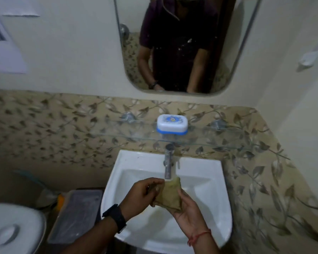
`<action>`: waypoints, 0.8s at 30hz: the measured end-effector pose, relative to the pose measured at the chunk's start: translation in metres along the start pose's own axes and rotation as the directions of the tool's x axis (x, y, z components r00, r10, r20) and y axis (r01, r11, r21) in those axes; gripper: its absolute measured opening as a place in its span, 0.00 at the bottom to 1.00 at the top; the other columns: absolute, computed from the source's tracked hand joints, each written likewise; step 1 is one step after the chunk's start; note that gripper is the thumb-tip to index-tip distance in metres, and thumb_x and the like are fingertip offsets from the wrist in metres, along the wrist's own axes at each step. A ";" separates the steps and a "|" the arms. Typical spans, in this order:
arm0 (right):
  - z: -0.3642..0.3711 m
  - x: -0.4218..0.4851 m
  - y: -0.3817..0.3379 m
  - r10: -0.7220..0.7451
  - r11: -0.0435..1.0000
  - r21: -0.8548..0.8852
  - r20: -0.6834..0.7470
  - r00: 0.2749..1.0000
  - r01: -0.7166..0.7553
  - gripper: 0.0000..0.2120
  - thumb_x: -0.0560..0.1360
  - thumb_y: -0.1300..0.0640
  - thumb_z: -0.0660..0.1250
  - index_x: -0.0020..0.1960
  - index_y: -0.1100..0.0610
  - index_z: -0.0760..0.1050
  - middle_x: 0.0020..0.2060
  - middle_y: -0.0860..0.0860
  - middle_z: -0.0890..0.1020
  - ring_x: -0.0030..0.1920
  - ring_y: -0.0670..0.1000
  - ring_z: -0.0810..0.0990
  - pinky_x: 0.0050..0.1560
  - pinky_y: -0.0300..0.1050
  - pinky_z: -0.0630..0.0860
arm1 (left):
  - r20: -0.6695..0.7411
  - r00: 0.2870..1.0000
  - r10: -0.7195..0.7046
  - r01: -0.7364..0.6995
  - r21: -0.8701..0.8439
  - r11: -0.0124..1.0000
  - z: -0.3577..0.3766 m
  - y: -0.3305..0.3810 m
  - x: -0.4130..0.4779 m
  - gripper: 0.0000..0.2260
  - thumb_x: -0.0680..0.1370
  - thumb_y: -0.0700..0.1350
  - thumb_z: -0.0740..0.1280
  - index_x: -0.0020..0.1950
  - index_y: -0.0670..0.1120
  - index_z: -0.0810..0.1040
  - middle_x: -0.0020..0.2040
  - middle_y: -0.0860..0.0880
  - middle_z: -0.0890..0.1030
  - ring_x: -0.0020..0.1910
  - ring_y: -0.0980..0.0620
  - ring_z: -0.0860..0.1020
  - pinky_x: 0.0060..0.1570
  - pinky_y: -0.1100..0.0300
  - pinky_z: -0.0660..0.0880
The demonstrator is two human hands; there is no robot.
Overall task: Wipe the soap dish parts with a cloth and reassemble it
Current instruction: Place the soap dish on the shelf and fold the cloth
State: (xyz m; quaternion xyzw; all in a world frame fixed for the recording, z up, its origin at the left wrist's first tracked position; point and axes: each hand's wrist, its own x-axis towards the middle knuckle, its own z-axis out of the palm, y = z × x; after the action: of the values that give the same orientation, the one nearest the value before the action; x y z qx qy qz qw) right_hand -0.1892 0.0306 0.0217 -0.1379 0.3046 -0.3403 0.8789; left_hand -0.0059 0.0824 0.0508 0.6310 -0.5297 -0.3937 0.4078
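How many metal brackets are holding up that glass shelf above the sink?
2. One bracket sits on the tiled wall left of the soap dish, the other bracket to its right. A third could be hidden behind the soap dish.

Soap dish (172,124) is set closed on glass shelf (106,133), behind and above tap (168,162). Sink (132,173) is placed below shelf. Cloth (170,195) is held over sink, in front of tap, between left hand (142,194) and right hand (188,211). Mirror (228,70) is mounted above shelf.
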 end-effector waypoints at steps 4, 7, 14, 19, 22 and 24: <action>0.047 0.018 0.037 0.026 0.952 -0.306 0.078 0.997 -0.001 0.18 0.79 0.69 0.62 0.68 0.62 0.73 0.59 0.63 0.83 0.56 0.62 0.84 0.47 0.52 0.83 | -0.126 0.991 0.040 -0.032 0.065 0.997 -0.055 -0.016 -0.052 0.18 0.83 0.37 0.61 0.72 0.48 0.75 0.65 0.51 0.80 0.39 0.60 0.81 0.35 0.61 0.78; 0.080 0.034 0.076 0.060 0.867 -0.498 0.136 0.989 0.016 0.21 0.78 0.74 0.59 0.65 0.57 0.75 0.54 0.58 0.86 0.52 0.58 0.86 0.45 0.49 0.84 | -0.243 0.970 -0.008 0.016 0.031 0.999 -0.088 -0.034 -0.095 0.19 0.83 0.35 0.61 0.74 0.48 0.70 0.70 0.53 0.75 0.48 0.50 0.82 0.43 0.55 0.81; 0.131 0.073 0.205 0.123 0.508 -0.850 0.233 0.965 0.141 0.23 0.78 0.71 0.61 0.67 0.52 0.74 0.59 0.52 0.83 0.57 0.51 0.83 0.56 0.48 0.81 | -0.346 0.912 -0.219 0.235 0.004 0.972 -0.164 -0.099 -0.173 0.20 0.84 0.36 0.61 0.75 0.47 0.66 0.60 0.59 0.77 0.51 0.43 0.81 0.52 0.44 0.80; 0.148 0.123 0.280 0.147 0.327 -0.941 0.138 0.979 0.084 0.25 0.76 0.66 0.63 0.71 0.50 0.72 0.61 0.52 0.82 0.60 0.56 0.81 0.62 0.58 0.78 | -0.304 0.902 -0.306 0.334 0.045 0.941 -0.227 -0.157 -0.181 0.26 0.81 0.39 0.67 0.78 0.46 0.65 0.75 0.50 0.69 0.69 0.62 0.72 0.64 0.64 0.74; 0.151 0.166 0.319 0.134 0.286 -0.957 0.076 0.988 0.035 0.27 0.75 0.69 0.63 0.72 0.53 0.71 0.62 0.55 0.81 0.61 0.58 0.80 0.63 0.58 0.77 | -0.195 0.933 -0.304 0.340 0.195 0.920 -0.267 -0.204 -0.161 0.28 0.80 0.38 0.68 0.79 0.46 0.62 0.79 0.49 0.65 0.75 0.46 0.70 0.66 0.61 0.71; 0.147 0.200 0.343 0.098 0.264 -0.965 0.017 0.995 -0.009 0.27 0.74 0.71 0.64 0.70 0.55 0.72 0.60 0.57 0.82 0.59 0.59 0.81 0.62 0.57 0.78 | -0.113 0.944 -0.310 0.330 0.312 0.891 -0.290 -0.237 -0.139 0.29 0.80 0.38 0.66 0.80 0.46 0.60 0.79 0.48 0.65 0.71 0.41 0.73 0.61 0.64 0.70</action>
State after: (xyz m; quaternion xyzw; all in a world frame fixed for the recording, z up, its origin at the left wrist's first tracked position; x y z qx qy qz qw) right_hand 0.1963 0.1495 -0.1067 -0.6440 0.4207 -0.0512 0.6369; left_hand 0.3275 0.2732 -0.0572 0.7799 -0.4637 -0.3431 0.2428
